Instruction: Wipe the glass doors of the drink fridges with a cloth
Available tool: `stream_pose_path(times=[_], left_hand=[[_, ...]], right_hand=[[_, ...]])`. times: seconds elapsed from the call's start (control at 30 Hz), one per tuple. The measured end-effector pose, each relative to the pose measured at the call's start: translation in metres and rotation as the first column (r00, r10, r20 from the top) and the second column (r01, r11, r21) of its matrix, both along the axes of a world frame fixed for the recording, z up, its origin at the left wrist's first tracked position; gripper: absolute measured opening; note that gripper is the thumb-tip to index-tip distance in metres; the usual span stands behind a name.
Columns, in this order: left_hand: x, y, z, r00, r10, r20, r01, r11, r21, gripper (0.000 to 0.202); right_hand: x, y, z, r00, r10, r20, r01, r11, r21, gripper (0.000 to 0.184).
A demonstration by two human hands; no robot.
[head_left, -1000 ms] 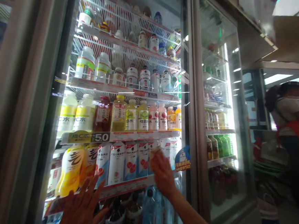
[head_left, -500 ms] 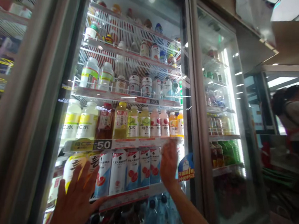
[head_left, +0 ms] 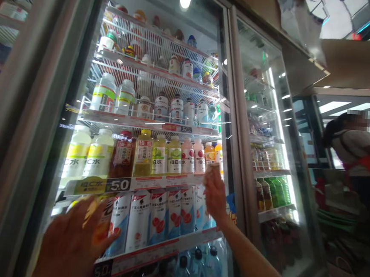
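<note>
My left hand (head_left: 71, 236) is open at the lower left, fingers spread, in front of the glass door (head_left: 170, 5). Whether its palm touches the glass I cannot tell. Higher and to the right, my right hand (head_left: 215, 196) has its fingers closed together before the same door. A small pale beige patch shows at its fingertips, too blurred to name. Behind the glass, drink bottles (head_left: 174, 154) stand in a row on the shelf at that height. White and blue drink cartons (head_left: 158, 215) line the shelf below, between my two hands.
A metal door frame (head_left: 238, 117) separates this door from a second glass-fronted cooler (head_left: 273, 188) on the right. Another metal frame (head_left: 47, 102) rises at the left. A round sticker (head_left: 231, 208) is partly behind my right forearm. A person (head_left: 354, 147) stands at the far right.
My left hand has shifted left and slightly down in view. The right hand has moved slightly right and up. The camera view has turned a little, so the cooler appears shifted left.
</note>
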State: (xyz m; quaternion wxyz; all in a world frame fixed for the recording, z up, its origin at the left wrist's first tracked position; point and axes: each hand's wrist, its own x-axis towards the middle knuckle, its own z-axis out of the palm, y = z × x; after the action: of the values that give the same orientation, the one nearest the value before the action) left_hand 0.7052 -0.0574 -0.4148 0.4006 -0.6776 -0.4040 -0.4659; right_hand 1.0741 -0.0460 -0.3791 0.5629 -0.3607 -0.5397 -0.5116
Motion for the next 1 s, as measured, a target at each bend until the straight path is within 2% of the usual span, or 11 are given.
stream_pose_path(times=[0.1, 0.17, 0.27, 0.43, 0.5, 0.6, 0.73, 0.77, 0.9, 0.93, 1.0], left_hand=[[-0.006, 0.002, 0.031, 0.995, 0.095, 0.028, -0.096, 0.995, 0.025, 0.075], [-0.008, 0.005, 0.039, 0.993, 0.113, 0.029, -0.113, 0.993, 0.026, 0.074], [-0.009, 0.009, 0.036, 0.992, 0.119, 0.033, -0.119, 0.993, 0.007, 0.073], [-0.008, 0.009, 0.030, 0.978, 0.207, 0.026, -0.204, 0.974, -0.094, 0.078], [-0.007, 0.007, 0.032, 0.975, 0.221, 0.026, -0.217, 0.970, -0.107, 0.077], [-0.006, 0.007, 0.032, 0.976, 0.217, 0.033, -0.213, 0.972, -0.103, 0.079], [-0.006, 0.009, 0.029, 0.978, 0.202, 0.051, -0.198, 0.978, -0.067, 0.083], [-0.006, 0.010, 0.028, 0.979, 0.196, 0.053, -0.194, 0.980, -0.053, 0.083], [-0.005, 0.010, 0.026, 0.985, 0.166, 0.048, -0.167, 0.986, 0.006, 0.079], [-0.005, 0.010, 0.026, 0.986, 0.163, 0.047, -0.164, 0.986, 0.019, 0.078], [-0.008, 0.009, 0.026, 0.987, 0.158, 0.039, -0.160, 0.986, 0.045, 0.076]], right_hand=[[0.009, 0.004, 0.018, 0.988, 0.002, -0.154, 0.013, 0.995, 0.096, 0.053], [0.001, 0.006, 0.024, 0.998, 0.000, -0.069, 0.004, 0.999, 0.052, 0.051], [-0.012, 0.003, 0.027, 0.986, 0.001, 0.167, 0.014, 0.996, -0.086, 0.045], [-0.024, -0.004, 0.032, 0.989, -0.028, -0.146, 0.036, 0.998, 0.050, 0.051], [-0.042, -0.005, 0.025, 0.998, -0.017, 0.054, 0.018, 1.000, -0.014, 0.052], [-0.070, -0.004, 0.014, 0.923, 0.031, 0.384, 0.024, 0.990, -0.138, 0.052], [-0.091, -0.002, 0.009, 0.998, 0.011, -0.055, -0.013, 0.999, -0.032, 0.053], [-0.096, -0.002, 0.007, 0.999, 0.017, -0.040, -0.018, 0.999, -0.038, 0.053], [-0.121, -0.005, -0.005, 0.876, 0.091, 0.474, 0.009, 0.979, -0.204, 0.053], [-0.126, -0.006, -0.004, 0.896, 0.085, 0.435, 0.007, 0.979, -0.205, 0.051], [-0.136, -0.006, 0.002, 0.989, 0.046, 0.139, -0.023, 0.986, -0.164, 0.050]])
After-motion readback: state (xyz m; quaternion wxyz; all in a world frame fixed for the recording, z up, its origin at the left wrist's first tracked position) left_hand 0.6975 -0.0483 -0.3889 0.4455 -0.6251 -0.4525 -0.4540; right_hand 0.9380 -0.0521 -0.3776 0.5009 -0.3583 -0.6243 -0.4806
